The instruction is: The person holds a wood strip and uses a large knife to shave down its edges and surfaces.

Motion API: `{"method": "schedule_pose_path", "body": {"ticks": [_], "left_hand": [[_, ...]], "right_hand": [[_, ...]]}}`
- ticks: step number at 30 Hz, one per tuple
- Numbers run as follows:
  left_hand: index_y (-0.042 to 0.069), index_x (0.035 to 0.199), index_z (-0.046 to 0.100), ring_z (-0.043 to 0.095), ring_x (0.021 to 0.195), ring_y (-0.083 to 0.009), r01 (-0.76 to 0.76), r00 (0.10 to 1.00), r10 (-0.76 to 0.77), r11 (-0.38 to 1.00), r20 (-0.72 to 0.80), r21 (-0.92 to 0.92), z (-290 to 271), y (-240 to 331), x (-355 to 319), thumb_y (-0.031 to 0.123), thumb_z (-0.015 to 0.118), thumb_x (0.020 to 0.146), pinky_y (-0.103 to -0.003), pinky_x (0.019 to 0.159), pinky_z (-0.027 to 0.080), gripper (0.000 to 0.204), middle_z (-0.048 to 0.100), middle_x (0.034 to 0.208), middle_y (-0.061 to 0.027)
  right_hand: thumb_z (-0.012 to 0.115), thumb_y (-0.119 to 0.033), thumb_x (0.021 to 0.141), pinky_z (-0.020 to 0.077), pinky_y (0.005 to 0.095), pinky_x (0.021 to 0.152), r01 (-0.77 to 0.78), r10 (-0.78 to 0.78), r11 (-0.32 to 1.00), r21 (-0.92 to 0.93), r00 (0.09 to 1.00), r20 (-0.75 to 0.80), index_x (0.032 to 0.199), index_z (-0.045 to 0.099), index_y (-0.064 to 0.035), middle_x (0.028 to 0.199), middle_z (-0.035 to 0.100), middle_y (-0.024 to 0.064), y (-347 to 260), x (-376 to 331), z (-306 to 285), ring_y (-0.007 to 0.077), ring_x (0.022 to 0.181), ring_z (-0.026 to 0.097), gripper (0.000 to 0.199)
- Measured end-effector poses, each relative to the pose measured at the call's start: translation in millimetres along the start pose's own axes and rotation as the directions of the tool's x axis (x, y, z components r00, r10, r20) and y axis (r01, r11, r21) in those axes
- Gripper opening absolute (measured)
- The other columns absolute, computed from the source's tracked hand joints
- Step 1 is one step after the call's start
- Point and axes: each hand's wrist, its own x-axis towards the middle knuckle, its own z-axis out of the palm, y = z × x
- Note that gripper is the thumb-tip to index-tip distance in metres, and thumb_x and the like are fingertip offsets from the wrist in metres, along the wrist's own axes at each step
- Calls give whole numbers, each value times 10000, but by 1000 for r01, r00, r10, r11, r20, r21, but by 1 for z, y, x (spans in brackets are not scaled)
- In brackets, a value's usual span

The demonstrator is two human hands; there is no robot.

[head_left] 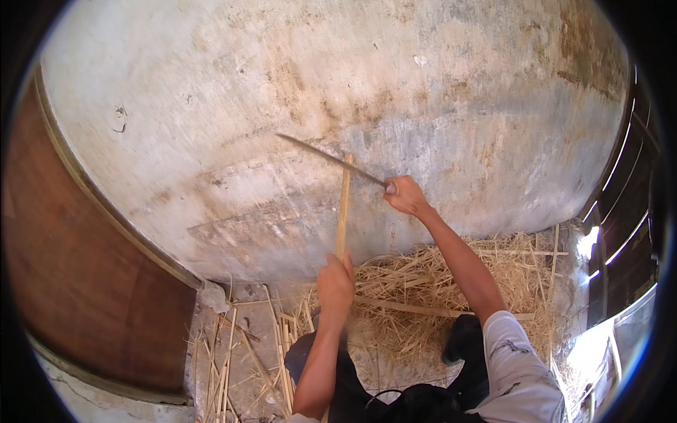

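A reddish-brown panel (106, 282) fills the far left, its curved frame meeting a pale, stained wall (211, 106) that spans the background. Where the two come together, a small grey lump (214, 296) sits at the back left corner of the floor (246, 292). Along the floor's left edge lie scattered thin sticks (224, 374), some crossing one another, most pointing toward the wall. Next comes the person's left hand (336, 285), closed around the lower end of a pale wooden strip (343, 211), which it holds nearly upright above the floor, in front of the wall. A long, narrow-bladed knife (317, 151) slants across the strip just below its top end, its tip up and to the left; whether the edge bites into the wood cannot be told. The right hand (405, 195) is wrapped tightly about the knife's handle. Below that arm, a heap of straw-coloured shavings (416, 275) spreads along the floor's back edge, with a longer slat (416, 307) lying across it. Dark boards (624, 190) stand past the floor's right edge, light showing through their gaps.
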Motion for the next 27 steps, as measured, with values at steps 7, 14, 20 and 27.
{"method": "schedule_pose_path", "body": {"ticks": [7,14,20,27], "left_hand": [[-63,870,558,613,634,-538,0,1000,0,999,-6,-49,8,10,0,319,520,1059,-590,556,474,428,617,665,-325],[-46,905,533,620,668,-549,26,1000,-26,999,13,-41,-4,-2,6,325,516,1057,-603,577,487,401,628,696,-329],[-39,925,526,624,672,-550,42,997,-40,998,62,-40,3,-2,4,328,517,1055,-607,582,494,389,634,712,-330],[-45,928,527,623,663,-543,-24,999,25,998,25,-53,3,3,7,319,518,1056,-602,558,485,386,630,693,-321]], "right_hand": [[669,-203,770,554,483,802,35,-33,998,43,998,-57,1032,755,-88,894,718,222,33,-3,9,426,865,682,299],[656,-191,762,549,501,804,209,-208,971,118,978,-25,978,744,-68,867,707,232,1,-13,2,433,872,678,264],[639,-183,773,535,513,789,-36,36,999,-7,999,-14,928,712,-40,852,699,230,3,-3,2,449,862,664,223],[623,-214,798,534,503,801,152,-136,984,88,977,-166,997,729,-55,886,711,233,24,-9,15,442,880,673,276]]}}
